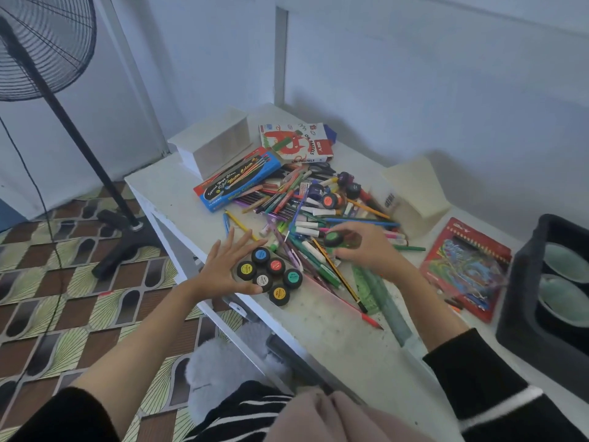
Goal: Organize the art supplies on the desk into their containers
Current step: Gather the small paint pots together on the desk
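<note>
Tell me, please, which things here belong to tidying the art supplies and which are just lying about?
Part of the job: six paint pots by the left hand, green-lidded paint pot in the right hand, pile of pens and pencils, water colours box, oil pastels box, white box.
Just lying about: standing fan, black tray holding two bowls.

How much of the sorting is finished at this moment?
Done: six paint pots stand grouped beside the left hand. In hand: the right hand holds a green-lidded pot. Left: the pile of pens lies loose, an orange-lidded pot among it.
</note>
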Tool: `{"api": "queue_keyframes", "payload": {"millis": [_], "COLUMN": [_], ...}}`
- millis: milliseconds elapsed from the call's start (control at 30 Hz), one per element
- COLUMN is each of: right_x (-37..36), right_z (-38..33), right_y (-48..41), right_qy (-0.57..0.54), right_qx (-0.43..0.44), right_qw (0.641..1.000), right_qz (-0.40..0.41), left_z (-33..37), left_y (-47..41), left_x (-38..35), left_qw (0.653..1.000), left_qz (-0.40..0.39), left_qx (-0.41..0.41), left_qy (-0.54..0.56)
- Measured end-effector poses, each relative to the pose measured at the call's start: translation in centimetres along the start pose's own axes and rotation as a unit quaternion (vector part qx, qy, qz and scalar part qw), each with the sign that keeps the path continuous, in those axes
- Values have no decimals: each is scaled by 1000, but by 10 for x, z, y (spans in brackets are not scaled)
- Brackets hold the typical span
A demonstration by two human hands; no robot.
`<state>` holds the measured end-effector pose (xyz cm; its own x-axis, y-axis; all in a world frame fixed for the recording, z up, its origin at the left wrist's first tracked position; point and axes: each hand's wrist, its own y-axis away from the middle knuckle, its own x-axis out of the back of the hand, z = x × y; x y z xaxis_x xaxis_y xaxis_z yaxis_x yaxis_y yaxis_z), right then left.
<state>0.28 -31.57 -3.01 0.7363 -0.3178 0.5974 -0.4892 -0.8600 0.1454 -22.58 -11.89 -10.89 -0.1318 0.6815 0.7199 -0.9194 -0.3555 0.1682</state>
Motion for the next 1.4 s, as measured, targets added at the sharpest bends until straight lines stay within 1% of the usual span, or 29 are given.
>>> {"api": "queue_keyframes", "payload": {"millis": [67, 167, 267, 433, 700, 800, 867, 1000, 1133, 1200, 1300, 1400], "right_x": [-8, -22, -38, -56, -64, -57, -46, -13, 9, 11, 1, -11], "right_z": [-8, -15, -15, -19, -20, -19, -20, -22, -9, -3, 2, 7], "right_y": [13, 25, 31, 37, 37, 34, 27, -3, -57, -81, -96, -101], "right_qy": [16, 79, 136, 191, 195, 161, 141, 119, 163, 192, 222, 220], "right_qx": [29, 65, 89, 77, 58, 63, 68, 72, 27, 18, 7, -22], "right_qw": [998, 986, 970, 958, 955, 957, 967, 989, 982, 974, 969, 965], "right_qz": [-57, -131, -179, -201, -216, -231, -199, -46, 92, 118, 108, 145], "left_z": [1, 1, 1, 2, 0, 0, -1, -2, -1, -1, -1, -2], "left_y": [0, -1, -1, 1, 1, 0, 0, -1, 0, 0, 0, -1], "left_x": [0, 0, -1, 0, -1, -1, 0, -1, -1, 0, -1, -1], "left_qw": [1000, 1000, 1000, 1000, 1000, 1000, 1000, 1000, 1000, 1000, 1000, 1000], "left_qz": [0, -1, 2, 1, -3, -2, -4, -6, -4, -5, -4, -2], "left_qx": [0, 1, 2, 4, 7, 5, 3, 5, 7, 7, 8, 9], "left_qy": [0, -8, -10, -14, -6, -5, -3, -8, -9, -8, -8, -12]}}
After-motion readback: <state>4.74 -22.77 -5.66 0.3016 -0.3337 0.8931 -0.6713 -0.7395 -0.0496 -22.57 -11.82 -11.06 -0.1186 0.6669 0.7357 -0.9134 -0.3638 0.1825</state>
